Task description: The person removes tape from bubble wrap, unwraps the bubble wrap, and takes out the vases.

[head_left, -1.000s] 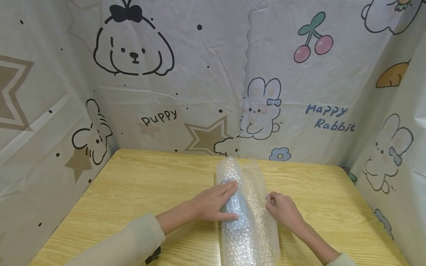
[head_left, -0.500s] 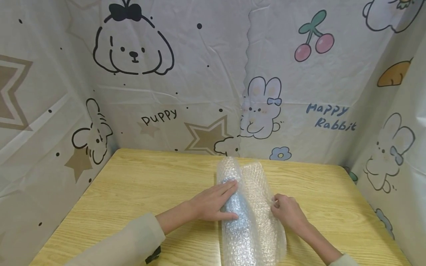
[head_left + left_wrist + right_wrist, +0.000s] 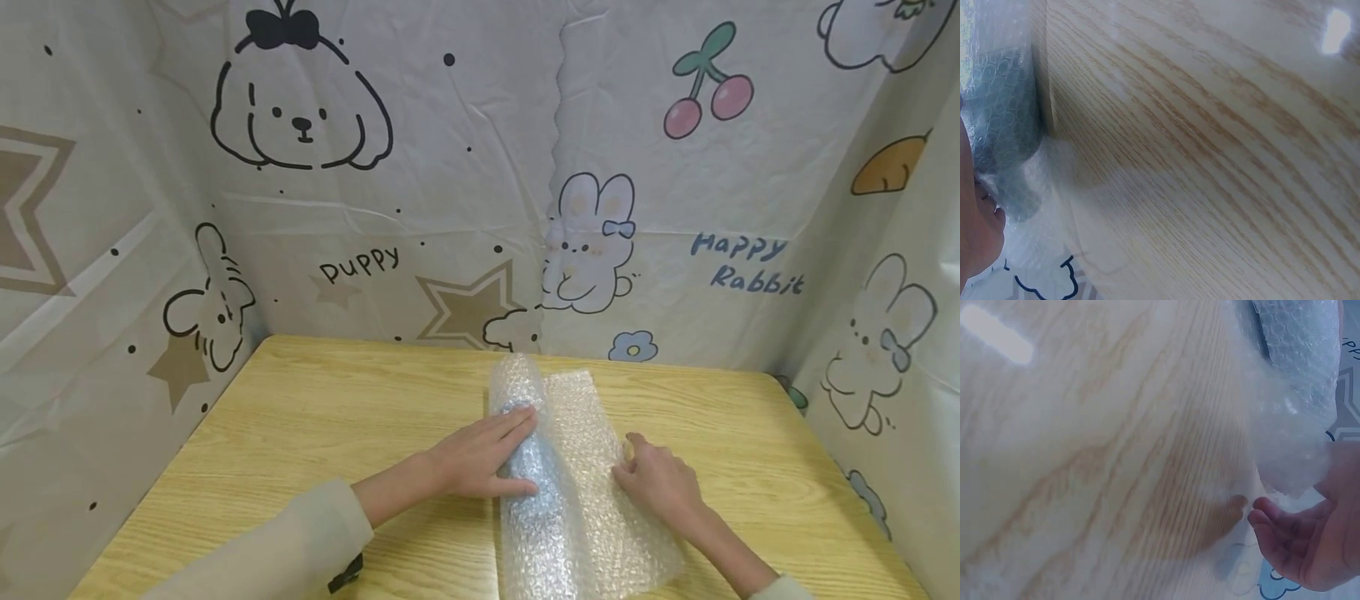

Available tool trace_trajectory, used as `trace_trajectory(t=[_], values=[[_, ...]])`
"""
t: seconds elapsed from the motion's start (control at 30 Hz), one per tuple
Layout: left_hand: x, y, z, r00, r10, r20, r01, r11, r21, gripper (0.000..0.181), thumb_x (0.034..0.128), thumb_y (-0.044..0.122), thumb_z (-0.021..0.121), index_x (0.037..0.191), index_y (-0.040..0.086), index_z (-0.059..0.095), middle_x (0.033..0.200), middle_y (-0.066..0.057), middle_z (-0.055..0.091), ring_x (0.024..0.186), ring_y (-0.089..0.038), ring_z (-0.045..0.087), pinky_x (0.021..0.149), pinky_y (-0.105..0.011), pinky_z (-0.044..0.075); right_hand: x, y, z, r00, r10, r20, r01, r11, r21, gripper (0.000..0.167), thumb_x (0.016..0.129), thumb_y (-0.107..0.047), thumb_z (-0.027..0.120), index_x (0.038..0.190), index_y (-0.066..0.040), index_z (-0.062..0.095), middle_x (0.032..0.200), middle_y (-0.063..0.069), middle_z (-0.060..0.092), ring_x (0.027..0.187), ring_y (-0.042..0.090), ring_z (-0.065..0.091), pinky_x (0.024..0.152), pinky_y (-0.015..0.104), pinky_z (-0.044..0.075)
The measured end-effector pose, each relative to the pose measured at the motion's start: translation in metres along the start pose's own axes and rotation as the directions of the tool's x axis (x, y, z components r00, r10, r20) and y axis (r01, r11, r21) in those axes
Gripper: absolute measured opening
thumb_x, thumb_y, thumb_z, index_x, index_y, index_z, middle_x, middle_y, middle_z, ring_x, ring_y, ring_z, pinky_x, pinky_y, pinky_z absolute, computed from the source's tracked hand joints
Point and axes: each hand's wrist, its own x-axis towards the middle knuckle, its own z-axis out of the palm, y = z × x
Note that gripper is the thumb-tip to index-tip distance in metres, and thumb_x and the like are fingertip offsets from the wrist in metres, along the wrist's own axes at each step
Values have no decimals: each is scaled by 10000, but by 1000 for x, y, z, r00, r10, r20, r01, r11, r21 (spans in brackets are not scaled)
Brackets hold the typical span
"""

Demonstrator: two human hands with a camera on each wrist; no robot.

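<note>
A long roll of clear bubble wrap (image 3: 536, 533) lies lengthwise on the table, with something blue showing through its middle. My left hand (image 3: 472, 458) rests on the roll, fingers together and thumb apart; in the left wrist view, part of that hand (image 3: 979, 231) shows beside the wrapped blue-green thing (image 3: 1004, 106). To the right spreads a loose flap of the wrap (image 3: 600, 467). My right hand (image 3: 663, 487) holds the flap's right edge, its index finger fairly straight. In the right wrist view, its fingertips are bent at the film's edge, the hand (image 3: 1310, 537) partly behind film.
The wooden table (image 3: 360, 400) extends on both sides of the wrap. A printed cloth (image 3: 465, 167) with cartoon animals hangs behind it and along both sides. A small dark thing (image 3: 347, 575) shows under the left sleeve.
My right hand has moved right, and the flap has spread out wider and flatter beside the roll. My left hand has stayed in place on the roll.
</note>
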Motion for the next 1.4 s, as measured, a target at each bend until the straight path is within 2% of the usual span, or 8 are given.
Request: trace_trajectory(t=[0.13, 0.27, 0.37, 0.47, 0.67, 0.93, 1.17, 1.4], values=[[-1, 0, -1, 1000, -3, 0, 3, 1000, -5, 973, 958, 713, 374, 1583, 2, 147, 1643, -160, 126, 1498, -271, 155, 1198, -370, 177, 1, 1, -2, 995, -61, -85, 58, 998, -35, 663, 911, -259, 655, 1448, 56, 428, 1034, 158, 645, 842, 329, 629, 524, 420, 516], [-1, 0, -2, 1000, -8, -3, 8, 1000, -6, 973, 957, 712, 381, 1582, 1, 155, 1642, -162, 132, 1497, -275, 162, 1197, -378, 191, 1, -2, -2, 979, -146, -146, 145, 989, -17, 549, 959, -267, 636, 1414, 11, 501, 1320, 258, 537, 1163, 450, 533, 718, 566, 556], [-2, 0, -1, 1000, -8, -6, 8, 1000, -8, 976, 955, 715, 382, 1581, 0, 161, 1641, -165, 140, 1495, -280, 171, 1196, -383, 200, 2, -9, -1, 972, -189, -141, 200, 977, 73, 511, 992, -319, 615, 1376, 11, 543, 1369, 245, 528, 1228, 450, 512, 885, 615, 505], [-2, 0, -1, 1000, -9, -5, 9, 1000, -14, 980, 952, 717, 387, 1582, 2, 161, 1641, -161, 140, 1494, -281, 173, 1194, -386, 205, 1, -19, -1, 973, -210, -98, 226, 955, 194, 584, 1009, -416, 574, 1400, 15, 520, 1413, 239, 509, 1283, 449, 481, 1000, 622, 432], [-1, 0, -1, 1000, -11, -3, 11, 1000, -16, 976, 951, 711, 404, 1582, 5, 170, 1644, -152, 144, 1494, -274, 177, 1194, -382, 207, -3, -41, 0, 963, -268, -23, 261, 913, 315, 677, 1004, -466, 559, 1503, -34, 407, 1500, 208, 437, 1330, 421, 451, 1033, 589, 427], [-1, 1, -1, 1000, -9, 9, 9, 1000, -11, 964, 958, 688, 428, 1582, 3, 164, 1647, -145, 132, 1500, -267, 155, 1199, -376, 197, -9, -64, 5, 907, -422, 2, 399, 860, 317, 718, 1004, -457, 563, 1542, -35, 343, 1565, 179, 353, 1425, 381, 326, 1136, 576, 288], [-4, 0, -2, 1000, 0, 5, 0, 1000, -26, 945, 970, 659, 440, 1582, -1, 152, 1648, -152, 116, 1501, -270, 147, 1201, -383, 190, -12, -74, 15, 872, -487, 35, 453, 834, 315, 712, 1019, -422, 551, 1547, -7, 312, 1571, 176, 340, 1428, 350, 329, 1150, 520, 283], [-12, -5, 0, 1000, 10, -21, -10, 999, -32, 951, 969, 675, 414, 1580, -5, 152, 1648, -154, 109, 1503, -265, 135, 1202, -387, 182, -13, -83, 17, 858, -513, 30, 487, 829, 276, 719, 1029, -430, 526, 1548, 11, 296, 1569, 191, 335, 1424, 360, 334, 1144, 527, 291]])
